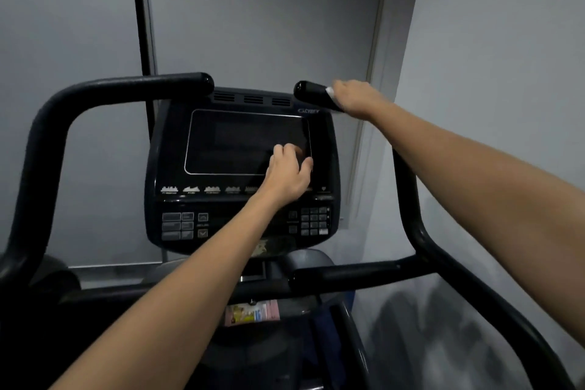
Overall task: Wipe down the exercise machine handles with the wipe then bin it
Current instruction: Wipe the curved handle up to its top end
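My right hand [357,98] grips the upper right handle [308,92] of the black exercise machine, with a white wipe [330,92] showing at its fingers between palm and bar. My left hand [289,172] hovers over or rests on the lower right corner of the dark console screen [234,142], fingers loosely curled and holding nothing. The upper left handle [126,87] curves round at the left, untouched. A lower right handle [354,275] juts inward below the console.
The console's button pads [182,225] sit under the screen. A colourful packet [251,312] lies in a holder below the console. A grey wall and a door frame [376,41] stand close behind the machine. No bin shows.
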The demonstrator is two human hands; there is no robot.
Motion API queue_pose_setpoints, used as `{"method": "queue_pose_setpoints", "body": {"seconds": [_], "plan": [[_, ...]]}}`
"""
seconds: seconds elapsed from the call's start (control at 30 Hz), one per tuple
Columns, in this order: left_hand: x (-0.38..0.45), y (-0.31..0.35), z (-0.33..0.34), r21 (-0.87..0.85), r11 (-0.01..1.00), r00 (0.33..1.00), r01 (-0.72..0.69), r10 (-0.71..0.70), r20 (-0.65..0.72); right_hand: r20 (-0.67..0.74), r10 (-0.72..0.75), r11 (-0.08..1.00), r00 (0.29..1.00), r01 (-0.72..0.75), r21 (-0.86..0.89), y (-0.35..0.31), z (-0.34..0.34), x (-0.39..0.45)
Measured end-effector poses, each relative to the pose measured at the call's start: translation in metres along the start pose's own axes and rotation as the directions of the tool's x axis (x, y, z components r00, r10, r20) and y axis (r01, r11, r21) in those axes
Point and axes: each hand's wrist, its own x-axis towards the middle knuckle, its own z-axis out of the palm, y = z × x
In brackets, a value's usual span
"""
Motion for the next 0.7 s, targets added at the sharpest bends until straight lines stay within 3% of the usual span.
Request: {"method": "queue_pose_setpoints", "body": {"seconds": [0.2,0.4,0.53,0.6,0.7], "plan": [[-0.012,0.025,0.011,0.029,0.998,0.999,-0.050,0.050,0.005,-0.122,-0.210,0.978,0.970,0.208,-0.030,-0.019,0.015,-0.014],[-0.041,0.020,0.035,0.118,0.989,0.981,-0.090,0.067,0.185,-0.119,-0.003,1.000,0.993,0.001,-0.017,0.044,0.008,-0.024],[-0.062,0.010,0.058,0.150,0.988,0.971,-0.046,0.009,0.240,-0.017,0.121,0.992,0.992,-0.121,0.023,0.045,-0.004,-0.020],[-0.070,0.009,0.066,0.138,0.990,0.953,0.018,-0.059,0.297,0.015,0.119,0.993,0.993,-0.119,0.001,0.032,-0.009,-0.018],[-0.085,0.010,0.080,0.156,0.988,0.895,0.006,-0.075,0.439,-0.016,-0.008,0.999,1.000,0.007,-0.052,0.010,-0.004,-0.020]]}}
